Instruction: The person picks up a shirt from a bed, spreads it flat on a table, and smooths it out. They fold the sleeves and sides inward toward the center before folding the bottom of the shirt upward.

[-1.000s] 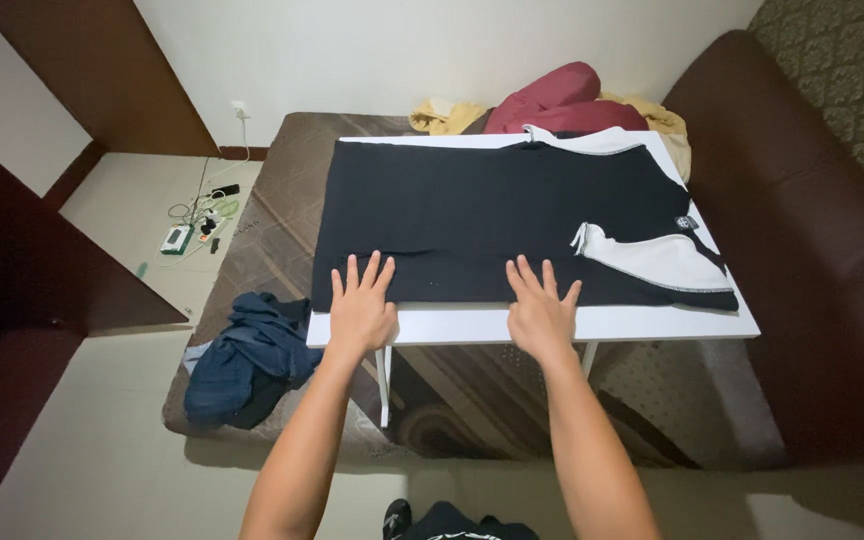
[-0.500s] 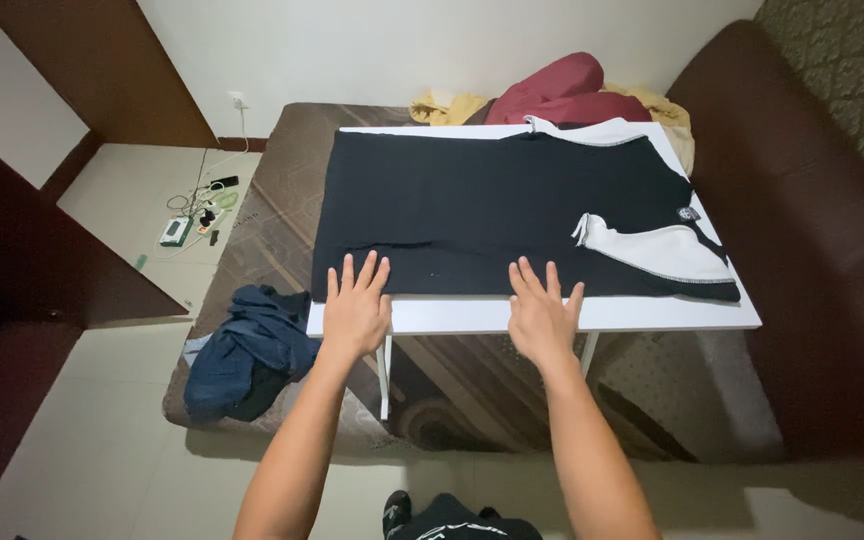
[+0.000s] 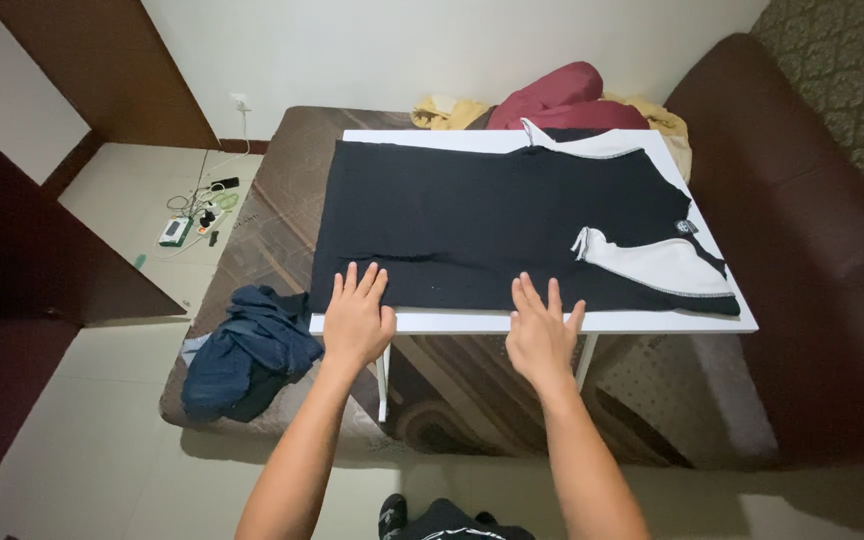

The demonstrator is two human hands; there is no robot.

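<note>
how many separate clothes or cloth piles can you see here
3: the black shirt spread flat on the white table; a dark blue heap left of it; a red and yellow pile behind it. More may be hidden.

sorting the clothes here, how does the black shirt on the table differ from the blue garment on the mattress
The black shirt lies spread flat on the white table; the blue garment sits crumpled on the mattress edge. The shirt has white sleeves; the blue one looks plain. Both hands, left hand and right hand, rest at the shirt's hem, not the blue garment.

The dark item [image 3: 452, 520] between the forearms is cut off below.
</note>
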